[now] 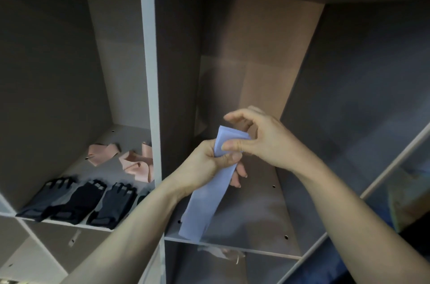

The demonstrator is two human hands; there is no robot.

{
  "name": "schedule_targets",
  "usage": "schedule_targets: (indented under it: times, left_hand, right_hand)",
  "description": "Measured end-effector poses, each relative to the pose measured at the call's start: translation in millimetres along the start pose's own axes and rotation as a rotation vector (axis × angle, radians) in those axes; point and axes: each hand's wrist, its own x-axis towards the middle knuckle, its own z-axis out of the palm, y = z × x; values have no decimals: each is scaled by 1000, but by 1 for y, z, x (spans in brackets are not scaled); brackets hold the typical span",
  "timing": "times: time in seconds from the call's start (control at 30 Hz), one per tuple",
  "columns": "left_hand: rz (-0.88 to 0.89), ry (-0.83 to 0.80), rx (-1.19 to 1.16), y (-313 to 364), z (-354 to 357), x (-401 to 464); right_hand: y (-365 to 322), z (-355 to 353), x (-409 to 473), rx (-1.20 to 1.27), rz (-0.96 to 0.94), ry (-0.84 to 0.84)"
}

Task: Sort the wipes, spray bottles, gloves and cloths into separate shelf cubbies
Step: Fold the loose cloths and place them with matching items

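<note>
Nearest, the left hand (209,162) grips a long folded pale-blue cloth (204,200) about its upper part, fingers curled round it; the cloth's lower end hangs over the front edge of the grey middle cubby floor (256,221). Just above, the right hand (260,137) pinches the cloth's top between thumb and forefinger. Left of that cubby lie dark fingerless gloves (76,202), with pink gloves (130,160) behind them.

Smooth matt lavender cloth (204,200)

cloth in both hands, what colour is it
Pale lavender-blue cloth, plain, seen in the head view.
</note>
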Motion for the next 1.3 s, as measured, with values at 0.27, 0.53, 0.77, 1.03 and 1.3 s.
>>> schedule_targets:
  times: [0.27, 0.53, 0.77, 1.03, 1.3]
  left_hand:
    - [-47, -57, -31, -5, -1, -2]
    - [142, 459, 209, -18, 17, 10]
    - [262, 677, 1098, -37, 23, 9]
    - [14, 182, 299, -57, 21, 6]
    - [-200, -90, -187, -70, 16, 5]
  right_hand:
    - [-8, 0, 0, 251, -18, -30]
    - [1, -1, -1, 101, 124, 194]
    - [-2, -5, -5, 366, 496, -288]
    - [6, -11, 0, -440, 138, 47]
    - [36, -37, 2, 100, 88, 254]
